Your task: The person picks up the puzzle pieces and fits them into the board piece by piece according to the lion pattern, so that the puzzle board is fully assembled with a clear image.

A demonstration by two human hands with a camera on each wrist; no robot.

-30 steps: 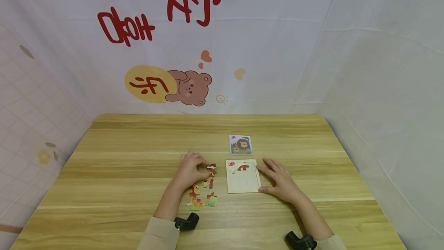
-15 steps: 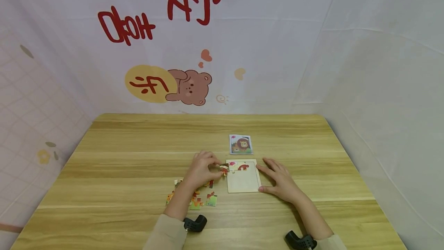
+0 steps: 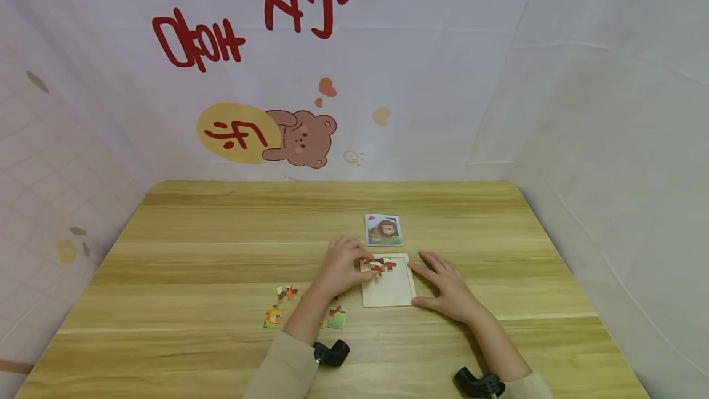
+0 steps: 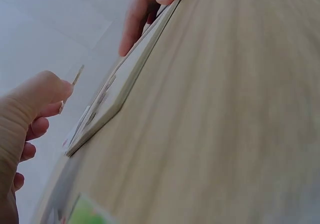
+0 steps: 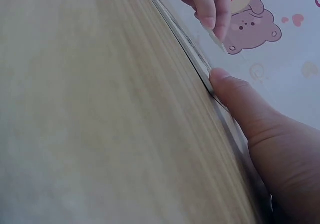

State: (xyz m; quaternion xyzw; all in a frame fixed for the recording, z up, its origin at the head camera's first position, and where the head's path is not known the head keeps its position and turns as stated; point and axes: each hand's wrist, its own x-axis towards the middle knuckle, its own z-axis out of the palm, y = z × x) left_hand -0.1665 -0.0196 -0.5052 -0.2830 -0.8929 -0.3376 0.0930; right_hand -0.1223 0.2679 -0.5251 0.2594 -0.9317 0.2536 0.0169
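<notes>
My left hand (image 3: 344,265) pinches a jigsaw piece (image 3: 378,266) between thumb and fingers, over the upper left of the pale puzzle board (image 3: 388,291). In the left wrist view the pinched piece (image 4: 74,86) shows nearly edge-on, raised above the board (image 4: 125,84). Along the board's top edge lie joined pieces (image 3: 391,265) with red-brown print, partly hidden by the held one. My right hand (image 3: 450,288) rests at the board's right side, fingers spread, thumb at the lower right corner and a fingertip higher on the edge. The right wrist view shows its thumb (image 5: 237,96) on the rim.
A small lion picture card (image 3: 383,231) lies just beyond the board. Several loose jigsaw pieces (image 3: 272,316) are spread left of the board, some hidden under the left forearm. The wooden table (image 3: 194,251) ends at a printed cloth backdrop (image 3: 432,66).
My left hand has carried the pinched piece rightward from the loose pieces, past the board's left edge and over the board. My right hand has stayed at the board's right side.
</notes>
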